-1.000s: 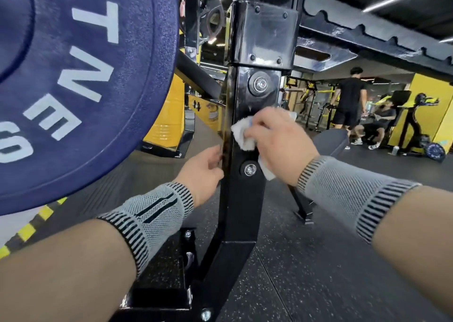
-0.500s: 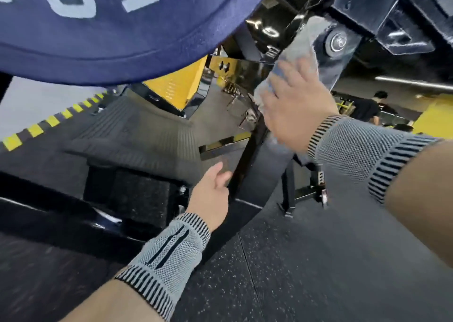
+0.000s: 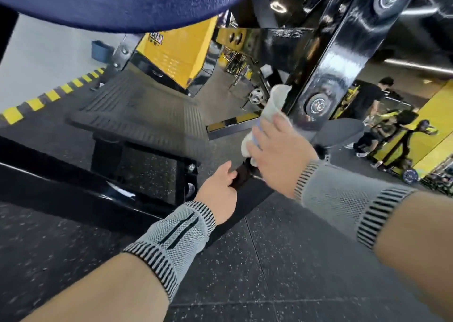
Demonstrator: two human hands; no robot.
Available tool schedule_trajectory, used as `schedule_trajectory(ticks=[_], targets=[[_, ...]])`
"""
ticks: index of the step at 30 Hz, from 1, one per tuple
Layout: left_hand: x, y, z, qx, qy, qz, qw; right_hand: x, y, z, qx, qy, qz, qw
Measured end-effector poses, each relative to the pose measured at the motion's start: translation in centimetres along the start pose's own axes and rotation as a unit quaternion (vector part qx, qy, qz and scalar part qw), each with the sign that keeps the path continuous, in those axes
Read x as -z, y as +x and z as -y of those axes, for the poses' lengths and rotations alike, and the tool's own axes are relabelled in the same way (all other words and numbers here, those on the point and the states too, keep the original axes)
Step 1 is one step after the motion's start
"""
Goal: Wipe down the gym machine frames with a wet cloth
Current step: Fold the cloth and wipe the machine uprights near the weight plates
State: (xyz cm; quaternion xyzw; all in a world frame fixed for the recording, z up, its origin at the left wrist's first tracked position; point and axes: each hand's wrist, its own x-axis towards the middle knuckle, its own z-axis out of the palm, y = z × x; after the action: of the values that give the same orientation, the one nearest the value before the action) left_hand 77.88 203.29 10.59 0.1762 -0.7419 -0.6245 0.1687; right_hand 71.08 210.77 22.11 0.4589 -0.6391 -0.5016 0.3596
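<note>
Blurred gym; right hand [image 3: 277,155] hides cloth [image 3: 272,111] partly.

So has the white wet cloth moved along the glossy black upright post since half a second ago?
Yes. The white cloth has slid down the black post, from beside the upper bolt to beside the lower bolt.
</note>
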Motion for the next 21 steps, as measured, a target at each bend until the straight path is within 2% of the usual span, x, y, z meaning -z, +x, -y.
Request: schedule_trajectory(ticks=[2, 4, 5, 6, 8, 10, 11, 15, 17, 20, 21], targets=[[0.1, 0.0, -0.2, -0.011, 0.028, -0.028, 0.999, -0.7, -0.5, 2.9, 0.068, 0.047, -0.005, 0.997], [0.1, -0.3, -0.5, -0.022, 0.059, -0.042, 0.997, -1.1, -0.7, 3.1, 0.097, 0.078, -0.013, 0.992], [0.1, -0.5, -0.7, -0.032, 0.063, -0.038, 0.997, -0.9, -0.7, 2.2, 0.097, 0.058, -0.023, 0.993], [0.1, -0.6, -0.9, -0.041, 0.057, -0.032, 0.997, -0.9, -0.7, 1.0, 0.084, 0.028, -0.041, 0.995], [0.4, -0.7, -1.4, -0.047, 0.029, -0.022, 0.998, -0.9, -1.1, -1.5, -0.008, 0.013, -0.077, 0.997], [0.6, -0.4, -1.9, -0.056, 0.017, -0.022, 0.998, -1.4, -1.8, -2.1, -0.105, 0.058, -0.111, 0.987], [0.6, -0.3, -2.1, -0.064, 0.014, -0.023, 0.998, -1.9, -2.1, -1.2, -0.122, 0.079, -0.120, 0.982], [0.3, -0.2, -2.0, -0.065, 0.012, -0.006, 0.998, -4.0, -2.9, 3.3, -0.053, 0.159, -0.164, 0.972], [0.4, -0.6, -1.7, -0.044, 0.005, 0.021, 0.999, -4.2, -2.4, 1.7, -0.067, 0.188, -0.238, 0.950], [0.4, -0.6, -1.6, -0.043, -0.008, 0.037, 0.998, -4.5, -2.0, -2.7, -0.175, 0.250, -0.328, 0.894], [0.4, -0.4, -1.7, -0.048, -0.006, 0.027, 0.998, -4.7, -1.8, -3.1, -0.194, 0.278, -0.331, 0.881]])
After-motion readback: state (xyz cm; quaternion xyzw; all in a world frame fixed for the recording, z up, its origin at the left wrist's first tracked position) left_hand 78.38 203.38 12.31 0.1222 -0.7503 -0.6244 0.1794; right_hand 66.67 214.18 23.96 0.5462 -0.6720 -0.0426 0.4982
